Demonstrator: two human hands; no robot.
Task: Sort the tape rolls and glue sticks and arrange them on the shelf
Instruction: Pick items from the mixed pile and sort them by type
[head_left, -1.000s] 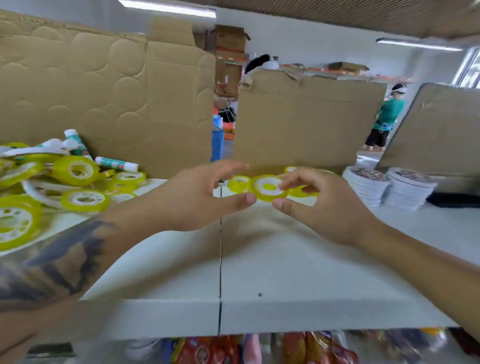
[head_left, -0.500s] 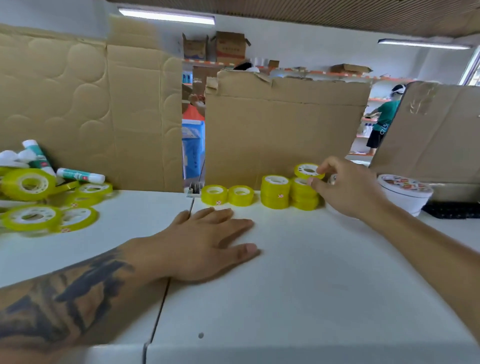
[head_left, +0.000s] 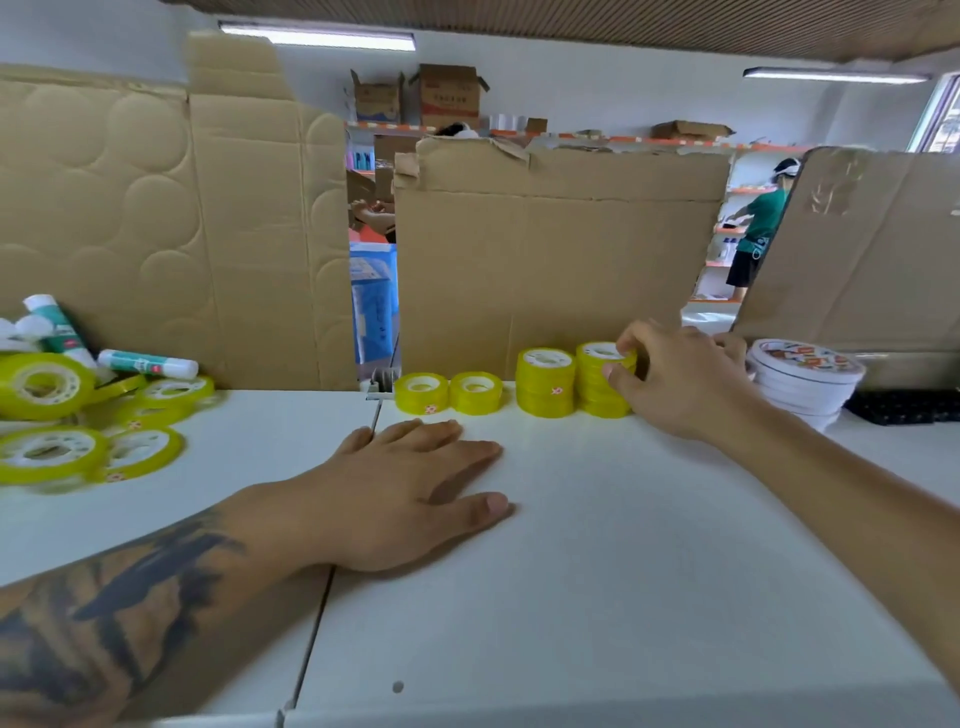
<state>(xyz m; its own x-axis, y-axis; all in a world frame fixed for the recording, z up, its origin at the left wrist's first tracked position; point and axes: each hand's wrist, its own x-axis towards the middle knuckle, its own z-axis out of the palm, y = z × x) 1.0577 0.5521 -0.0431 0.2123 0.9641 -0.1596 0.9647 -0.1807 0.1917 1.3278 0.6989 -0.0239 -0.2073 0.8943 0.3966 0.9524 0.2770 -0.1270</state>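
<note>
While the right hand works the far row: a tape roll is being seated on the right stack, against the cardboard.
Step in hand: stacking sorted tape, I'd say; glue not yet touched.
Right grip: fingers curled over the top roll, thumb on the stack's side, pinching it.
Left grip: left hand flat on the shelf, fingers straight, holding nothing.
Sorted row: two single rolls at left, then a stack, then the stack under the hand, all just beside one another.
Unsorted pile: loose rolls and glue sticks far left, well apart from the row.
Next move: likely let go once the roll sits square, then reach left for another; a crooked roll could topple the stack.
</note>
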